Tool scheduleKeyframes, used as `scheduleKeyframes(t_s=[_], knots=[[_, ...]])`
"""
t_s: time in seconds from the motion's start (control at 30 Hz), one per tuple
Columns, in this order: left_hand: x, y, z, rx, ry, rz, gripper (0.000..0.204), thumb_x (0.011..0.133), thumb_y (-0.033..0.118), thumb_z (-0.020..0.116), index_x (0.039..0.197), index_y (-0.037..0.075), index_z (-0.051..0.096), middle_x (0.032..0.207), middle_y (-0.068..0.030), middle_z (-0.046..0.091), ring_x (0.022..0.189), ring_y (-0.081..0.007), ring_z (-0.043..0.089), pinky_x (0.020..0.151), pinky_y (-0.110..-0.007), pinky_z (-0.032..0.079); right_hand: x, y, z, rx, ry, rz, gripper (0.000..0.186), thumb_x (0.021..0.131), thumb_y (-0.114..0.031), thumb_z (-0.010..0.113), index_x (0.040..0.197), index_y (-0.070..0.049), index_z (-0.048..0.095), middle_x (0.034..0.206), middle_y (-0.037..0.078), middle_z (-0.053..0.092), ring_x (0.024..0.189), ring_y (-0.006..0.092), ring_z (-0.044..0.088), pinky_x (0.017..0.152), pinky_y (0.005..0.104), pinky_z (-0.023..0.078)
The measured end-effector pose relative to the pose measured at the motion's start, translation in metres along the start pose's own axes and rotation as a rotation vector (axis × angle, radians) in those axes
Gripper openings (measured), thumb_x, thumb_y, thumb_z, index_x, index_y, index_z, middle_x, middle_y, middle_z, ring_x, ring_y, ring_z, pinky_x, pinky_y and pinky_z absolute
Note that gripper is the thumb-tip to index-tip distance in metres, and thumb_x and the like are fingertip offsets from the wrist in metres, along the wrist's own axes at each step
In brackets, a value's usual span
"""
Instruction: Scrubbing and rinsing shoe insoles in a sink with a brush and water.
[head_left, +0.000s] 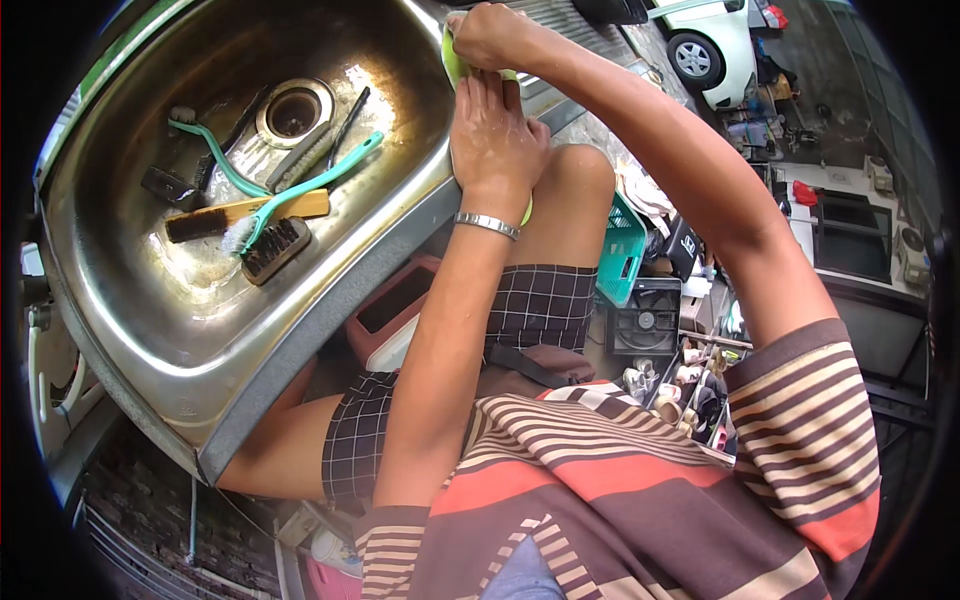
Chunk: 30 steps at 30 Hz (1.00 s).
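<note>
At the sink's right rim, both hands are on a lime-green item (453, 55), mostly hidden and too covered to identify. My right hand (485, 35) grips its upper end with curled fingers. My left hand (498, 145), wet-looking, presses against it with fingers together, just below the right. In the steel sink (110, 300), around the drain (294, 112), lie two turquoise long-handled brushes (350, 155), a wooden brush (200, 222), a dark-bristled brush (270, 255) and several dark brush-like tools (165, 183).
A ridged drainboard (570, 55) adjoins the sink. My legs are beneath, beside a red-framed bin (390, 310). To the right are a teal basket (625, 250), a black appliance (643, 320), shoes (670, 400) and, farther back, a white car (720, 30).
</note>
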<state>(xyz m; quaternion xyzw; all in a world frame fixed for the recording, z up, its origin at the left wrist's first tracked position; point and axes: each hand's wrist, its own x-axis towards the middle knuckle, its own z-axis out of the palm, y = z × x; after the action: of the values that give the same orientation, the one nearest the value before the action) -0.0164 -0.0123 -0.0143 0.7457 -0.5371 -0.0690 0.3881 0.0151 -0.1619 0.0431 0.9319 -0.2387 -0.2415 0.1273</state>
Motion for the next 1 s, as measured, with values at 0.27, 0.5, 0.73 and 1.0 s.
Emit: scheduleKeyframes(t_s=[0.27,0.5,0.73,1.0], knots=[[0.0,-0.004,0.006,0.039,0.19,0.035,0.054,0.084,0.03,0.059,0.124,-0.006,0.059,0.131,-0.024,0.057,0.126,-0.0352,0.051,0.114,-0.046,0.036,-0.001,-0.003,0.008,0.241,0.083,0.193,0.033,0.097,-0.025,0.051,0.111,-0.001,0.069,0.091,0.033,0.071,0.086,0.0517,0.071,0.083,0.0598,0.057],[-0.001,-0.005,0.012,-0.037,0.235,0.043,0.063,0.085,0.03,0.058,0.136,-0.007,0.054,0.136,-0.0259,0.055,0.13,-0.0377,0.048,0.117,-0.046,0.034,-0.012,-0.019,-0.005,0.203,0.061,0.144,0.032,0.095,-0.022,0.051,0.11,-0.001,0.07,0.097,0.034,0.07,0.089,0.0528,0.07,0.081,0.0592,0.057],[-0.002,0.004,0.009,0.169,0.215,-0.003,0.069,0.09,0.036,0.051,0.146,-0.004,0.052,0.154,-0.0247,0.045,0.148,-0.0346,0.034,0.128,-0.045,0.016,-0.028,-0.032,0.002,0.238,0.208,0.086,0.037,0.093,-0.02,0.049,0.088,0.007,0.075,0.084,0.026,0.074,0.08,0.0449,0.074,0.078,0.0498,0.061],[-0.001,-0.003,0.002,-0.015,0.04,-0.038,0.068,0.091,0.035,0.053,0.147,-0.004,0.049,0.153,-0.0211,0.047,0.146,-0.0329,0.038,0.126,-0.045,0.02,-0.02,-0.048,-0.035,0.344,-0.042,0.249,0.041,0.099,-0.026,0.048,0.111,0.005,0.071,0.107,0.032,0.072,0.097,0.0444,0.074,0.086,0.0554,0.059]])
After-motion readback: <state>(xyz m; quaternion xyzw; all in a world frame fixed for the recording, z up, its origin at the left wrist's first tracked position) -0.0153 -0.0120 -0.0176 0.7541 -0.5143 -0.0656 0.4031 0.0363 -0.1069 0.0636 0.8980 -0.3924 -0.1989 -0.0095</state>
